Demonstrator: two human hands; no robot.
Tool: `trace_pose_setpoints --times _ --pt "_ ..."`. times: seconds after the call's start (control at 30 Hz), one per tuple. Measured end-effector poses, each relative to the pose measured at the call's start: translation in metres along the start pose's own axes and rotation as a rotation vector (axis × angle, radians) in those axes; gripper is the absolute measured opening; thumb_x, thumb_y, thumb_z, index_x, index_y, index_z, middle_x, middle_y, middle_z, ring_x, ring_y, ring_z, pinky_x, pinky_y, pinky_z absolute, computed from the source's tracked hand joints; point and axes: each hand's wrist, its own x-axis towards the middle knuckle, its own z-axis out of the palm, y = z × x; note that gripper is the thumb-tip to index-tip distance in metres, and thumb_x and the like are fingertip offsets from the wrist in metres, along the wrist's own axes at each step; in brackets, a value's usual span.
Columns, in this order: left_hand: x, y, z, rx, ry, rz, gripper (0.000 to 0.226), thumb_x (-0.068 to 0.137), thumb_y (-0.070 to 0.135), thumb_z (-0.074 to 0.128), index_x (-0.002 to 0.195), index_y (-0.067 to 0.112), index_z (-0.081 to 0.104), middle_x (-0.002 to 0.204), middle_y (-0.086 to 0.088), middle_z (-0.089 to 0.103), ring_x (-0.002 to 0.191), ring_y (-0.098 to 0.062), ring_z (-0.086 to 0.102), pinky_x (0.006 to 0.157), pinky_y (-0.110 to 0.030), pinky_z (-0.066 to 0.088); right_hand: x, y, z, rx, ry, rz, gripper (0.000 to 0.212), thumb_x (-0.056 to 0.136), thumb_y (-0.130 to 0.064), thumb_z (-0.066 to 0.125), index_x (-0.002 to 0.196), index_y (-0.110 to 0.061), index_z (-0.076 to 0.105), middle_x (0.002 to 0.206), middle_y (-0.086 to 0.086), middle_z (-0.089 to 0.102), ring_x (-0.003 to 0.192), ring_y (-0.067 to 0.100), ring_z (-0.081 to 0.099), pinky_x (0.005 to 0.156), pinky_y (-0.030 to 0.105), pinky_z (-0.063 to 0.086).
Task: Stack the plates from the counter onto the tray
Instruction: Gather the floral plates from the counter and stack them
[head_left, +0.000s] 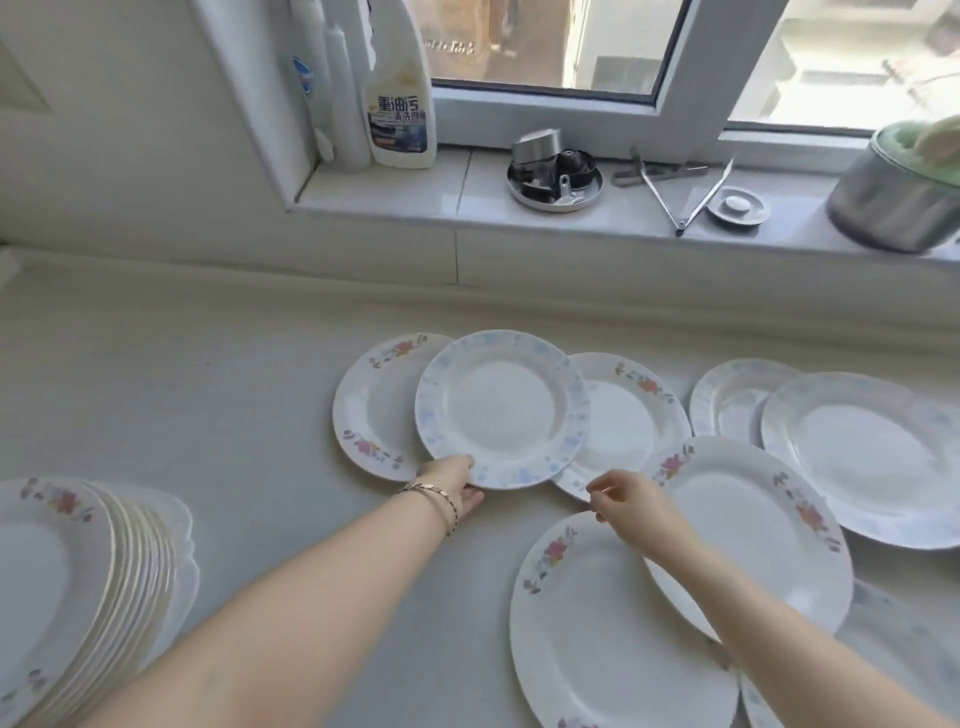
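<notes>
Several white plates lie spread and overlapping on the grey counter (218, 415). My left hand (454, 486) grips the near rim of a blue-patterned plate (501, 410), which rests over a pink-flowered plate (369, 410) and another flowered plate (628, 415). My right hand (626, 499) hovers with fingers loosely curled above the rims of two flowered plates (748, 525) (608, 639) and holds nothing. At the lower left a tall stack of plates (57, 577) sits on a white scalloped tray (184, 525).
Two more pale plates (872, 457) (727, 395) lie at the right. On the window sill stand cleaner bottles (400, 98), a metal dish of small parts (553, 176), tongs (685, 187), a sink plug (737, 205) and a steel pot (893, 202).
</notes>
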Motion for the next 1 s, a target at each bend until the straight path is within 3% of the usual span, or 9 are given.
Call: trace_pose_setpoints --times 0.07,0.13,0.2,0.27,0.37,0.57,0.8,0.93,1.0 --pt "0.005 -0.005 0.008 -0.045 0.028 0.025 0.035 0.096 0.002 0.045 0.131 0.002 0.048 0.088 -0.011 0.059 0.075 -0.024 0.058 0.05 -0.02 0.055 0.007 0.006 -0.008 -0.006 -0.026 0.001 0.021 0.088 -0.019 0.047 0.102 -0.021 0.063 0.096 0.004 0.067 0.085 0.021 0.062 0.062 0.024 0.044" --pt "0.011 -0.009 0.013 -0.035 0.084 0.052 0.033 0.096 0.001 0.043 0.128 0.002 0.05 0.076 -0.006 0.054 0.06 -0.018 0.05 0.027 -0.012 0.04 0.012 0.01 -0.013 -0.009 -0.041 -0.007 0.022 0.088 -0.019 0.048 0.103 -0.02 0.063 0.095 0.003 0.067 0.086 0.019 0.06 0.064 0.024 0.042" --pt "0.014 -0.009 0.015 -0.048 0.139 0.077 0.028 0.095 0.0 0.044 0.121 0.004 0.054 0.084 -0.008 0.058 0.062 -0.018 0.049 0.026 -0.007 0.031 0.016 0.013 -0.017 -0.004 -0.051 -0.009 0.018 0.088 -0.018 0.048 0.099 -0.022 0.062 0.095 0.004 0.067 0.089 0.02 0.061 0.066 0.024 0.043" --pt "0.014 -0.005 0.017 -0.036 0.179 0.11 0.015 0.094 -0.002 0.045 0.096 0.008 0.056 0.099 -0.011 0.057 0.076 -0.023 0.053 0.026 -0.004 0.026 0.018 0.015 -0.019 -0.006 -0.061 -0.01 0.016 0.088 -0.018 0.048 0.096 -0.023 0.061 0.095 0.004 0.068 0.087 0.019 0.061 0.061 0.019 0.042" --pt "0.002 0.006 0.014 -0.053 0.178 0.148 0.026 0.091 -0.005 0.049 0.07 0.01 0.049 0.087 -0.009 0.055 0.066 -0.021 0.05 0.026 -0.005 0.028 0.017 0.013 -0.02 -0.023 -0.065 -0.017 0.016 0.088 -0.018 0.048 0.097 -0.022 0.061 0.091 0.003 0.066 0.083 0.018 0.058 0.058 0.016 0.039" --pt "-0.034 0.014 -0.035 -0.156 0.114 0.19 0.027 0.09 -0.008 0.051 0.07 0.009 0.05 0.073 -0.003 0.051 0.061 -0.012 0.047 0.031 -0.008 0.041 0.006 -0.01 -0.007 -0.086 -0.053 -0.042 0.021 0.089 -0.019 0.046 0.102 -0.02 0.063 0.098 0.005 0.069 0.065 0.012 0.053 0.054 0.019 0.037" --pt "-0.075 0.029 -0.177 -0.089 0.149 0.368 0.024 0.09 -0.005 0.054 0.07 0.007 0.052 0.072 -0.007 0.053 0.057 -0.013 0.048 0.033 -0.008 0.041 -0.019 -0.067 0.049 -0.127 -0.088 -0.125 0.017 0.089 -0.018 0.047 0.096 -0.02 0.062 0.095 0.003 0.07 0.088 0.022 0.068 0.055 0.024 0.047" --pt "-0.1 0.027 -0.262 -0.095 0.201 0.46 0.022 0.088 -0.006 0.054 0.07 0.007 0.056 0.07 -0.007 0.056 0.04 -0.005 0.056 0.034 -0.008 0.042 -0.038 -0.107 0.094 -0.174 -0.125 -0.2 0.01 0.089 -0.018 0.048 0.091 -0.021 0.058 0.095 0.003 0.07 0.09 0.022 0.066 0.059 0.022 0.044" --pt "-0.111 0.021 -0.3 -0.122 0.222 0.474 0.021 0.088 -0.006 0.054 0.072 0.007 0.058 0.073 -0.007 0.058 0.052 -0.009 0.056 0.035 -0.008 0.043 -0.047 -0.125 0.115 -0.209 -0.144 -0.224 0.009 0.088 -0.018 0.048 0.09 -0.022 0.057 0.092 0.002 0.069 0.092 0.021 0.066 0.057 0.02 0.042"
